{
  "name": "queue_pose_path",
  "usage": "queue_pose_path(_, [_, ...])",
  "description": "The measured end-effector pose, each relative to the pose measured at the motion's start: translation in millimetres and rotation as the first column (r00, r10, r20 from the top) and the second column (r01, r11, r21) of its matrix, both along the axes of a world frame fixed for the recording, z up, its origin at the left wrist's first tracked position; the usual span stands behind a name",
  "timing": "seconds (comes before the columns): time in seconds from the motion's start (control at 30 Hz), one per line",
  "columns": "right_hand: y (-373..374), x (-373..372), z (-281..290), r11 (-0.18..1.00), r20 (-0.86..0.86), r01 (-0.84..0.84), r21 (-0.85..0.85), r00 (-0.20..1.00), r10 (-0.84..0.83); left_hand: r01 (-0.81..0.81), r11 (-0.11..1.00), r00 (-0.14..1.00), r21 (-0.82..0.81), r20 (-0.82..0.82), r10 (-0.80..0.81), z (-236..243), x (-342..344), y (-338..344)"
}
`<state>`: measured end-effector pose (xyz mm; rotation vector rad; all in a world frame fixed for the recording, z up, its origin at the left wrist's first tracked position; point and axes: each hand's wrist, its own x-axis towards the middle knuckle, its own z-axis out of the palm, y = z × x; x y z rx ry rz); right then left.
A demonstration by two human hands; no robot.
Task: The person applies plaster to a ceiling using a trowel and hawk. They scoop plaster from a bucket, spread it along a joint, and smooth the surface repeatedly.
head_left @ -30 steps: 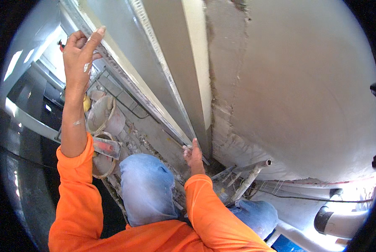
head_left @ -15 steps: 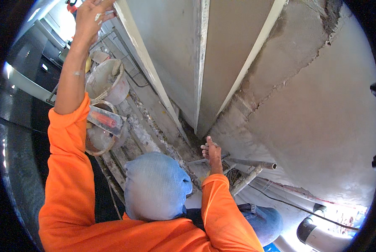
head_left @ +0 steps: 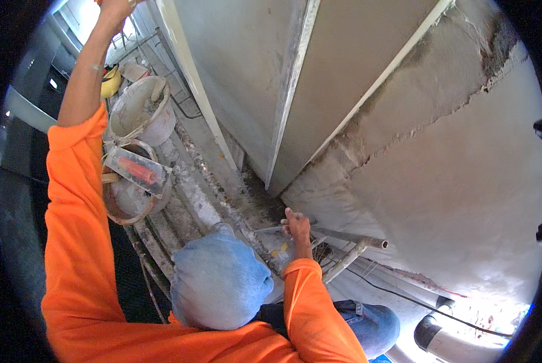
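Held left hand at upper left near pale strip (cropped; couldn't tell finger state), right hand at centre with empty, parted fingers. Risked knocking trowel off bucket at left by catching orange sleeve.

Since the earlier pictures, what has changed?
The right hand has left the lower ends of the long strips and now hovers beside the pipe, apparently empty. The left hand sits higher in view, cut off by the picture's edge; its grip cannot be told. The red-handled trowel still lies across the bucket.
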<state>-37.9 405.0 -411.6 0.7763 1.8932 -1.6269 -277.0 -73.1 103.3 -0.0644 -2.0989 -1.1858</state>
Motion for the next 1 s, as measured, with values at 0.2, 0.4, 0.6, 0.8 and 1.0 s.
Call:
queue_pose_path(0.2, [2.1, 4.4, 7.9, 0.998, 0.018, 0.010, 0.069, 1.000, -0.011, -0.001, 0.998, 0.998, -0.065, 0.058, 0.004, 41.5, -21.6, -32.2])
queue_pose_path(0.4, [11.4, 3.5, -5.9, 0.972, 0.011, -0.169, 0.164, 0.986, 0.169, -0.026, 0.999, 0.999, -0.047, -0.031, 0.025, 32.9, -48.3, -54.3])
queue_pose_path(0.6, [28.9, 0.3, -42.7, 0.917, -0.042, -0.236, 0.322, 0.964, 0.263, -0.207, 0.946, 0.967, -0.249, 0.093, 0.236, 3.0, -88.7, -68.6])
queue_pose_path(0.8, [36.0, -5.6, -30.7, 0.726, 0.076, -0.467, 0.504, 0.862, 0.501, -0.323, 0.902, 0.942, -0.286, -0.006, 0.335, -23.7, -105.0, -61.0])
queue_pose_path(1.0, [50.1, -17.2, -62.9, 0.752, 0.104, -0.442, 0.489, 0.886, 0.452, -0.339, 0.923, 0.938, -0.181, 0.010, 0.346, -24.7, -135.5, -44.5])
